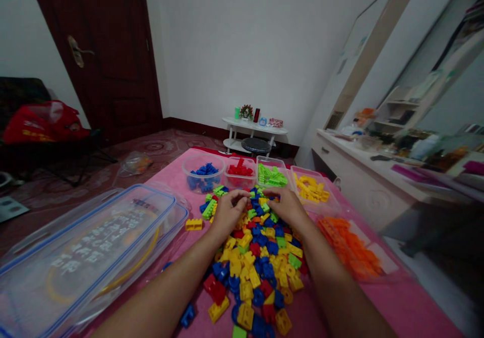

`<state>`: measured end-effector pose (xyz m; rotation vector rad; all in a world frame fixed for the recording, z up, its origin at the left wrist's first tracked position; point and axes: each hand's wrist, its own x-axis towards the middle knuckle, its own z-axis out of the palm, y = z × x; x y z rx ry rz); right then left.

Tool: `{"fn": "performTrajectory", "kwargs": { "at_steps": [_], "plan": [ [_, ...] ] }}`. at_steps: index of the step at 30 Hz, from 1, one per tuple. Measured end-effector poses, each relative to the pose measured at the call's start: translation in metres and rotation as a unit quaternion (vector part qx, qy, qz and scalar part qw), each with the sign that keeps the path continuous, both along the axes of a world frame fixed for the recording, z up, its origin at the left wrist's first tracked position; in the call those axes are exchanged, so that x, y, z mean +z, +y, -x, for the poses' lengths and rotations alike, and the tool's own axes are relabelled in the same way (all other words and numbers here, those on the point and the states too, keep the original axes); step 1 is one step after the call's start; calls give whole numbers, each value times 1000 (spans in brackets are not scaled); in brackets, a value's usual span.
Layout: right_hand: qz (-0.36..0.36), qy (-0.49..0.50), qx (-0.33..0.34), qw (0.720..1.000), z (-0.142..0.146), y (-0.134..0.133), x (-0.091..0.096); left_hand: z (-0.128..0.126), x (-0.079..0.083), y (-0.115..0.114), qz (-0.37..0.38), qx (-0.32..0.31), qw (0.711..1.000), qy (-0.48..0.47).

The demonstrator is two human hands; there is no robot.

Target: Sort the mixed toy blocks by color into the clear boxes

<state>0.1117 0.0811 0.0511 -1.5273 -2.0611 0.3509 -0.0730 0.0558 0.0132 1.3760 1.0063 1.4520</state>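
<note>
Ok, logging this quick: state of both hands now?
Left hand: curled over the mixed bricks; hold can't be told.
Right hand: also curled; hold can't be told.

Table [408, 307]: loose blocks [251, 262], centre; lids [113, 242], left; box of blocks [382, 257], right; four tubs [189, 166] holding blocks, in a row behind the loose blocks. Beyond table: stool [256, 145], before shelf [253, 124]. Door [102, 70], left rear.

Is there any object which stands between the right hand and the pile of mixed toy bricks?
Nothing visible stands in between: the right hand has its fingers at the far part of the pile of mixed toy bricks. The clear tub of green bricks stands beyond.
</note>
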Motion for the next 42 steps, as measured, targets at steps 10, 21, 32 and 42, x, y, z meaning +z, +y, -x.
{"fn": "performTrajectory", "kwargs": {
  "at_steps": [10,21,32,42],
  "plan": [
    [-56,-14,-20,998,7,-22,4,7,19,-2,113,-82,919,-368],
    [156,-84,383,907,79,-109,43,33,59,2,126,-65,855,-499],
    [72,-218,362,903,127,-156,2,38,63,3,125,-46,862,-488],
    [67,-277,157,946,104,-110,30,35,57,3,121,-43,910,-395]
  ]
}}
